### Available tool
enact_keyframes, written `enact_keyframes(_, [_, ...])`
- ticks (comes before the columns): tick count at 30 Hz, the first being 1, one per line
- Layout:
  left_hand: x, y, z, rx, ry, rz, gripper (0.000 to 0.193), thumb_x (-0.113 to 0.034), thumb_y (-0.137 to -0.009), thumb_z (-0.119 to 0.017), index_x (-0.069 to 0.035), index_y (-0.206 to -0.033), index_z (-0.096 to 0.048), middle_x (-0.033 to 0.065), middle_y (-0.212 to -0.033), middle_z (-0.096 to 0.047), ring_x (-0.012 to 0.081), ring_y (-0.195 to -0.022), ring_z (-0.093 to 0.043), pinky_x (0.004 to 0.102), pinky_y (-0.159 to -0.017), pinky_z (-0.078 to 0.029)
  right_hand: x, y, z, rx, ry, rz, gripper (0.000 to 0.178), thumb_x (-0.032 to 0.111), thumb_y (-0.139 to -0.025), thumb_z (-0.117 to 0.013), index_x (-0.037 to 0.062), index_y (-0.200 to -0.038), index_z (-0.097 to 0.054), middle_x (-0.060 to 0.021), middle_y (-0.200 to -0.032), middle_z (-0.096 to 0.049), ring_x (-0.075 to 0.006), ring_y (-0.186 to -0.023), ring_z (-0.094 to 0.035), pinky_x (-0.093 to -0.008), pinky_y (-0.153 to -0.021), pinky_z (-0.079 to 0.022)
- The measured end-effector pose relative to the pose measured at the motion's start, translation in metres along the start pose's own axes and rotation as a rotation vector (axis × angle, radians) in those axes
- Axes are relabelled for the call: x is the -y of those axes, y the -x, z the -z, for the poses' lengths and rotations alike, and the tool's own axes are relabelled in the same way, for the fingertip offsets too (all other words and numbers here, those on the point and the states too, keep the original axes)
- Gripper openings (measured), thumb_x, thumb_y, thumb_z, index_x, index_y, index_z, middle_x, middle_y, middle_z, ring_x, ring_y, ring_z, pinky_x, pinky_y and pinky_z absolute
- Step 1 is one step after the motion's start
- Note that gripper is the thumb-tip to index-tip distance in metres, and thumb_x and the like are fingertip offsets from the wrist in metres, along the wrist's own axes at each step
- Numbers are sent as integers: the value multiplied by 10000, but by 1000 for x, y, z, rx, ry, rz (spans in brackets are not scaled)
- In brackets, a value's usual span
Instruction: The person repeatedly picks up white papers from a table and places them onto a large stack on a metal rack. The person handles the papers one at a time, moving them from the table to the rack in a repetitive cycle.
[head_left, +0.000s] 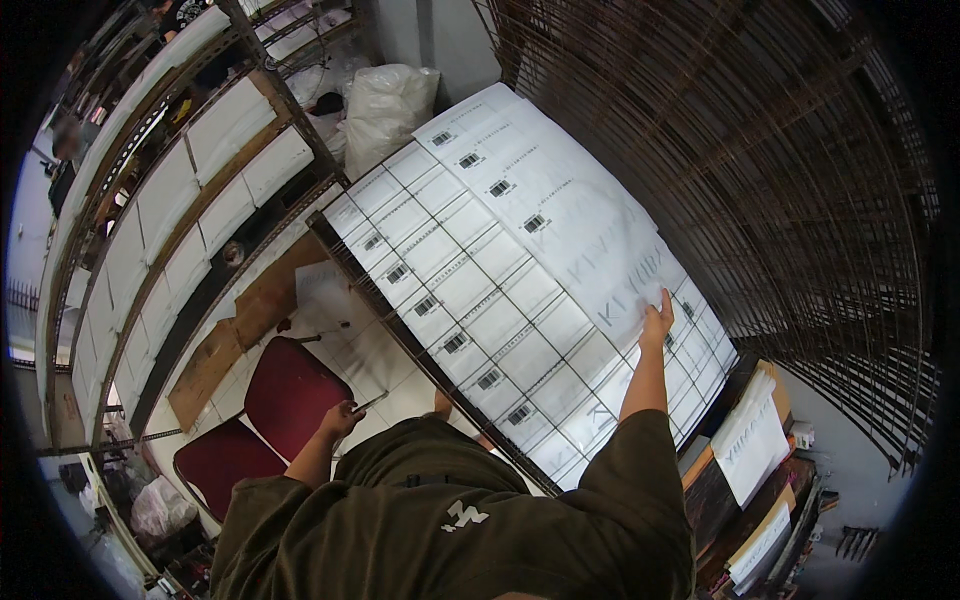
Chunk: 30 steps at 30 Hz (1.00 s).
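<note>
A wide table carries white printed sheets (560,170) with small dark printed blocks and handwritten marks. Across the lower sheets (470,300) runs a grid of dark lines. My right hand (657,322) rests at the near right edge of the upper sheets, its index finger stretched out and its thumb apart; whether it lifts the paper edge is too small to tell. Off the table's left side, my left hand (343,418) is closed around a slim dark tool (372,402) that points to the right. The tool's exact kind does not show.
Two dark red chairs (290,390) stand at my left on a tiled floor. Shelving (180,180) with white panels rises behind them. A stuffed white sack (388,115) sits beyond the table. A tall rack of dark metal rods (770,150) borders the right side.
</note>
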<state>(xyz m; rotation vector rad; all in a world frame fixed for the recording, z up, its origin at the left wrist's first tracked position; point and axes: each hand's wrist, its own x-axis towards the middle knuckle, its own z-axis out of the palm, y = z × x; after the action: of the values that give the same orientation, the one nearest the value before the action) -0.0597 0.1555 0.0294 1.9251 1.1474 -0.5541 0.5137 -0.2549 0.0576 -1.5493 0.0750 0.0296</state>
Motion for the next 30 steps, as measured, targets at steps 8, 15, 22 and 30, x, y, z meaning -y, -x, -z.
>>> enact_keyframes(8, [3, 0, -2, 3, -36, 29, 586, -479, -765, -595, -51, -1159, -526, 181, -1051, -592, 314, -1021, -555, 394, -860, -440, 6, 8, -14, -14, 35, 59, 598, -89, -709, -463, 12, -1296, -409, -113, -1320, -413, -161, -1006, -517, -229, -791, -419])
enact_keyframes(15, [6, -8, -3, 29, -43, -1, 593, -479, -761, -600, -42, -1155, -526, 177, -1053, -592, 309, -1024, -554, 391, -862, -438, 24, 9, -27, -5, 28, -43, 607, -98, -725, -458, 19, -1316, -379, -119, -1254, -441, -186, -1019, -498, -263, -840, -410])
enact_keyframes(22, [7, -4, -5, 37, -69, 2, 621, -499, -763, -584, -33, -1169, -517, 193, -1043, -597, 324, -1015, -559, 400, -855, -437, 2, 0, -19, -160, 64, 30, 656, -51, -735, -540, 58, -1345, -324, -155, -1362, -330, -236, -1162, -418, -319, -941, -359])
enact_keyframes(30, [43, -32, -31, 58, -127, -22, 584, -449, -754, -627, -33, -1154, -542, 172, -1108, -588, 286, -1046, -554, 371, -869, -433, 12, 62, 28, -327, 416, 379, 573, 29, -732, -628, 54, -1270, -431, -159, -1196, -500, -261, -1096, -481, -343, -909, -387])
